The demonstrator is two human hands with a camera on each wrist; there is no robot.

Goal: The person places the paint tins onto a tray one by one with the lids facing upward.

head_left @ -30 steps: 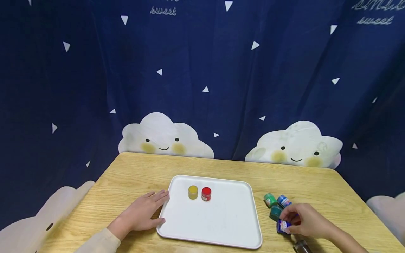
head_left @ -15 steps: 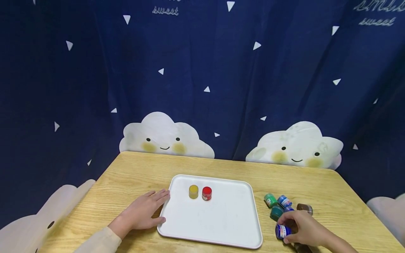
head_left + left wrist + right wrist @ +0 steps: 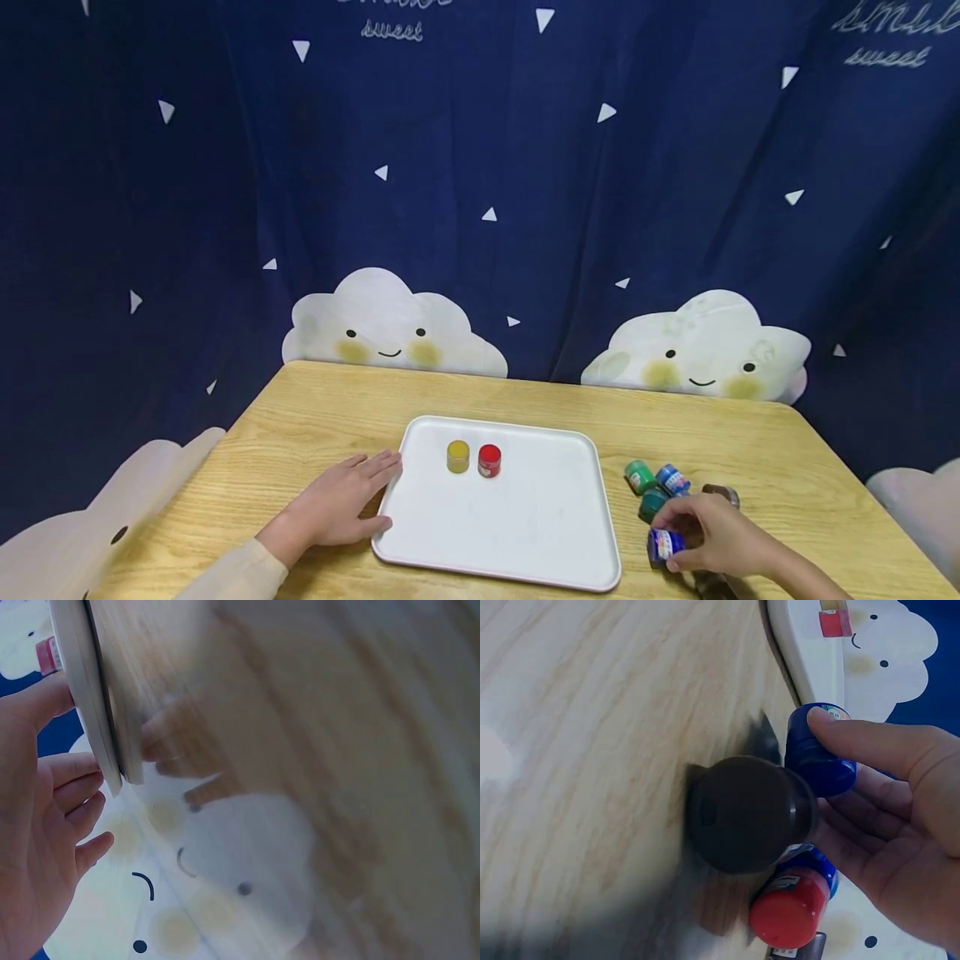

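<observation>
My right hand (image 3: pixel 720 533) pinches a small dark blue paint jar (image 3: pixel 664 546) between thumb and fingers, right of the white tray (image 3: pixel 525 533). In the right wrist view the blue jar (image 3: pixel 817 761) is tilted, with the thumb on its label side. My left hand (image 3: pixel 337 502) lies with extended fingers against the tray's left rim; in the left wrist view those fingers (image 3: pixel 79 776) touch the tray edge. On the tray stand a yellow paint jar (image 3: pixel 457 456) and a red paint jar (image 3: pixel 489 460), side by side.
Beside the right hand cluster a green jar (image 3: pixel 640 476), a lighter blue jar (image 3: pixel 672 478), a teal jar (image 3: pixel 652 503) and a brown jar (image 3: pixel 722 493). A dark jar (image 3: pixel 742 814) and another red jar (image 3: pixel 787 907) show in the right wrist view. A curtain (image 3: pixel 540 208) hangs behind the table.
My right hand has shifted slightly left with the blue jar, away from the other jars. The brown jar behind the hand has come into view. My left hand has stayed put.
</observation>
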